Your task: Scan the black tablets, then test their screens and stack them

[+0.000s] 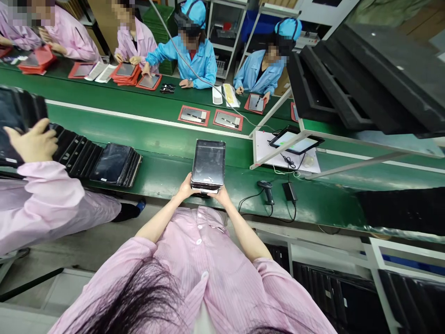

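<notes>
A small stack of dark tablets (208, 163) rests on the green conveyor table (167, 139) right in front of me. My left hand (187, 187) grips the stack's near left corner. My right hand (221, 194) holds its near right corner. The top tablet's screen faces up and is dark and glossy.
A row of leaning tablets (104, 163) stands to the left, where a co-worker's hand (32, 141) in a pink sleeve touches more tablets. A barcode scanner (267, 191) and adapter (289, 191) lie to the right. A lit tablet (295, 140) sits on a white stand. Black trays (365, 79) are stacked at right. Workers sit across the belt.
</notes>
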A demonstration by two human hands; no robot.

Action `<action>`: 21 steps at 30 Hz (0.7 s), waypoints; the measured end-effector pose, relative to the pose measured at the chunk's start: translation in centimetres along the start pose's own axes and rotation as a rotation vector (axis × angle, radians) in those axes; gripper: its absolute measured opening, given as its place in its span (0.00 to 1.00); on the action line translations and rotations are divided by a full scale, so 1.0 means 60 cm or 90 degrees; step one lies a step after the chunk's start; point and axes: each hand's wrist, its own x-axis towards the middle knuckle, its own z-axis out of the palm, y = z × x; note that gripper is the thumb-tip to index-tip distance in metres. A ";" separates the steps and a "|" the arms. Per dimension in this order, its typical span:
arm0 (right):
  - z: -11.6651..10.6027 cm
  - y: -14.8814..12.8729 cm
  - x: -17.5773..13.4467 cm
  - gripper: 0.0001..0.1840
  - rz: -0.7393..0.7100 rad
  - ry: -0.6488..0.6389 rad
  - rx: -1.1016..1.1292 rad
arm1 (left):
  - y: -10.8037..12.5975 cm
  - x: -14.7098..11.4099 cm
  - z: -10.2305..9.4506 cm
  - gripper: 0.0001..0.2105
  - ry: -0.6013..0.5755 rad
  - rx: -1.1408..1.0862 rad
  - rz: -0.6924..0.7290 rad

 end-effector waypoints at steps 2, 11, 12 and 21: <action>-0.001 0.000 -0.002 0.57 -0.005 -0.003 0.005 | -0.002 0.001 0.004 0.56 -0.012 -0.014 -0.022; 0.009 -0.001 -0.030 0.42 0.051 0.057 -0.001 | -0.005 -0.027 0.022 0.40 0.021 0.009 -0.023; 0.012 0.000 -0.034 0.40 0.053 0.071 -0.004 | -0.004 -0.031 0.023 0.38 0.027 0.006 -0.024; 0.039 0.001 -0.069 0.30 0.055 0.174 -0.059 | 0.003 -0.050 0.030 0.30 0.033 0.026 -0.099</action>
